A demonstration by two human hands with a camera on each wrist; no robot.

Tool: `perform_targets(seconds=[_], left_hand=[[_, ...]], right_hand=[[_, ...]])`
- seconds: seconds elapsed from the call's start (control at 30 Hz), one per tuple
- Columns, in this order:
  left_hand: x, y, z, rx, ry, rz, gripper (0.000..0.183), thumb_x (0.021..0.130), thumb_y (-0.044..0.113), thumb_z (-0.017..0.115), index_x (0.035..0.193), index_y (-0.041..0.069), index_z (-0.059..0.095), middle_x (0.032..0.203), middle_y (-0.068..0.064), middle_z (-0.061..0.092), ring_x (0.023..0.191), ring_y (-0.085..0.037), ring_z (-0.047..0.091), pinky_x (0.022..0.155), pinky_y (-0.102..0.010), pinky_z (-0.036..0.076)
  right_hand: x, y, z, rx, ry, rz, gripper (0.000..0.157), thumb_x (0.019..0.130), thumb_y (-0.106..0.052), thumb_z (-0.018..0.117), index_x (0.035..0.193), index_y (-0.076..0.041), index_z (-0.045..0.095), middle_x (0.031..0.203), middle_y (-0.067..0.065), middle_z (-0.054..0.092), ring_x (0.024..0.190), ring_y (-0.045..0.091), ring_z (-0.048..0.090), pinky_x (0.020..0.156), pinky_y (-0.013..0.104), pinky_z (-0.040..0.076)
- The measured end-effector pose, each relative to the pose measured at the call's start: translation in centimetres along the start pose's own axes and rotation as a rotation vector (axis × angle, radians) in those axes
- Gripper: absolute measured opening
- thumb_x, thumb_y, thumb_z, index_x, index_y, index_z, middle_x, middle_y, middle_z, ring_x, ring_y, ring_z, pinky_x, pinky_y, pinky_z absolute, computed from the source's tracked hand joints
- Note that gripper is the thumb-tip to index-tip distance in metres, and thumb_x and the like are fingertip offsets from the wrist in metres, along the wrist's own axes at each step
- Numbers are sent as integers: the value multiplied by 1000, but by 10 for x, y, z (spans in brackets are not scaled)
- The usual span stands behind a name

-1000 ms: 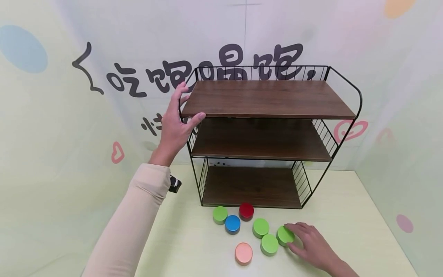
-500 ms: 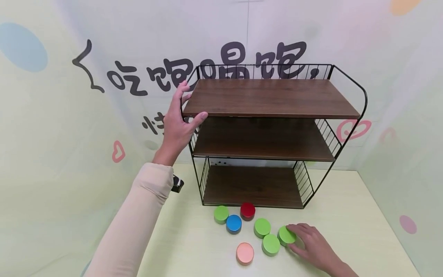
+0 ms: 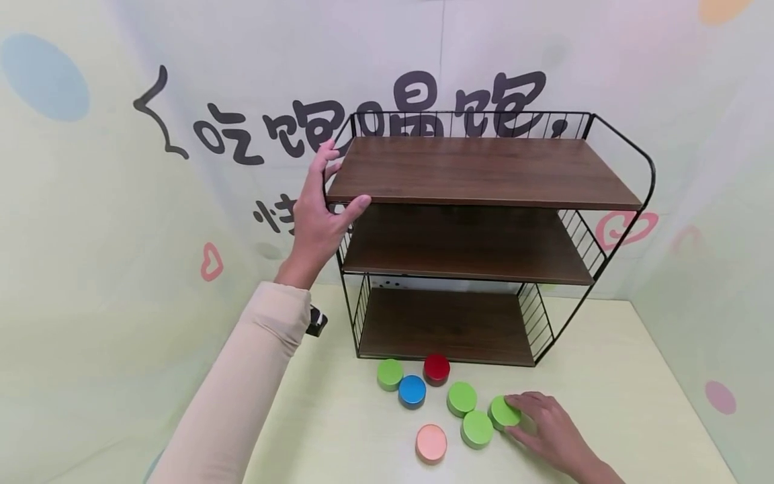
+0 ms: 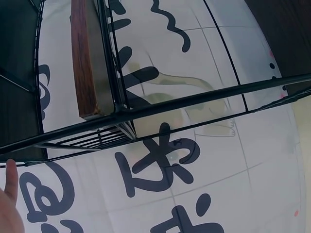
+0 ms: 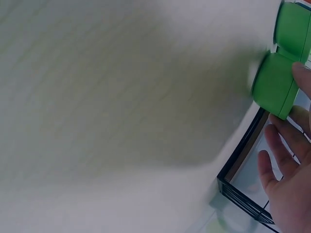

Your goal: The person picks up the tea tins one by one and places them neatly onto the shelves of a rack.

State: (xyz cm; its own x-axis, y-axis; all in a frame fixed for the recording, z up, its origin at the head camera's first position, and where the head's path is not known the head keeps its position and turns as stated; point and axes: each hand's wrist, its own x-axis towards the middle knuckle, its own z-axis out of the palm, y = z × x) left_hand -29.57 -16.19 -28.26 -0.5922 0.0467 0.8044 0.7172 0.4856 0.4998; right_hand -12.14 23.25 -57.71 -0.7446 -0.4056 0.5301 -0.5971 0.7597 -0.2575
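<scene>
A three-tier rack (image 3: 484,171) with dark wood boards and black wire sides stands upright at the back. My left hand (image 3: 317,225) grips its upper left corner, thumb over the top board's front edge, fingers at the wire side. In the left wrist view only part of a finger (image 4: 10,182) shows, by the black frame. My right hand (image 3: 553,430) holds a round green tin (image 3: 502,411) between thumb and fingers, low at the table. In the right wrist view the fingertips lie on the green tin (image 5: 274,85), with another green tin (image 5: 291,29) beyond it.
Two green tins (image 3: 477,429) stand left of the held one. A pink tin (image 3: 431,444) is nearer the front. Red (image 3: 437,369), blue (image 3: 412,391) and green tins sit before the rack. A printed curtain (image 3: 151,202) surrounds the pale table (image 3: 605,376).
The head view has shifted slightly, so everything appears a little further right. Both hands keep their places on the rack and the green tin.
</scene>
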Motion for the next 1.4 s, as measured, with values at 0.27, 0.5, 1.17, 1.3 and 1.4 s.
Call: perform_targets(seconds=[0.27,0.5,1.17,1.3,1.4], left_hand=[[2,6,4,0,0,13,83,82,64,68,147,19,40,156,13,38,132,-3,47,97,-43,45],[2,6,2,11,-1,20,85,82,65,67,147,17,40,157,11,37,133,-6,48,99,-46,44],[-4,4,-1,10,-10,-8,80,84,53,72,148,19,38,158,6,37,135,-13,48,84,-47,52],[-4,4,-1,14,-11,-11,76,85,49,73,146,20,39,159,9,34,135,-12,47,82,-46,53],[-3,5,-1,20,-15,-7,75,85,50,73,145,19,40,159,15,32,135,-15,48,84,-47,53]], right_hand=[[-7,-4,-1,29,11,79,53,60,-22,92,108,-6,74,106,7,74,93,25,70,78,43,54],[-8,-8,0,63,5,122,53,63,-20,91,111,-5,73,109,10,73,95,31,70,79,46,56],[1,-8,-8,-4,-53,57,55,63,-22,90,112,-4,72,109,9,73,96,27,70,79,42,56],[14,-6,-21,2,-42,36,54,64,-20,90,112,-3,72,110,10,72,97,28,70,78,43,56],[23,-3,-31,7,-15,15,54,63,-19,90,111,-4,73,110,9,72,96,27,70,77,43,56]])
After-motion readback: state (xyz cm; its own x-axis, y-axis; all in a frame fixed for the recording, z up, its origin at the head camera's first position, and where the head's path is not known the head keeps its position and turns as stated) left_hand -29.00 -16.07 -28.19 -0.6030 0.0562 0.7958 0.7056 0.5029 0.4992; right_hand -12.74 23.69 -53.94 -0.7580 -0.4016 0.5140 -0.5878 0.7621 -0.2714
